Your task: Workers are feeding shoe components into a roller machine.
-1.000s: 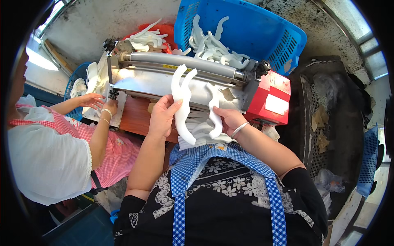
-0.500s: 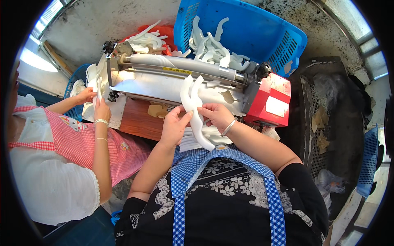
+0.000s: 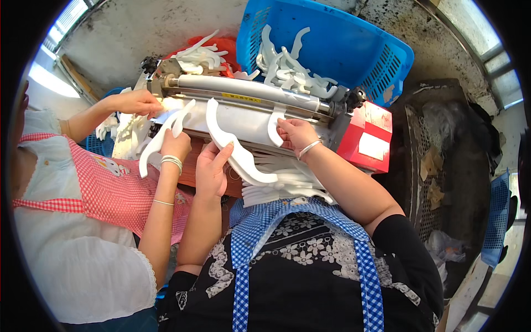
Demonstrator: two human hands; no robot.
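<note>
The curved white strip [image 3: 275, 127] at the front of the roller machine [image 3: 246, 119] is probably best kept flat, fingertips well clear of the roller [image 3: 249, 87]; the right hand's [image 3: 297, 134] grip is pinched closed on its near part, while the left hand's [image 3: 213, 171] grip pinches a longer wavy white strip [image 3: 235, 152] in front of the machine

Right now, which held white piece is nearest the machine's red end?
The white piece in the wearer's right hand. The second piece, in the left hand, lies farther from the red end, the co-worker's piece farthest.
</note>
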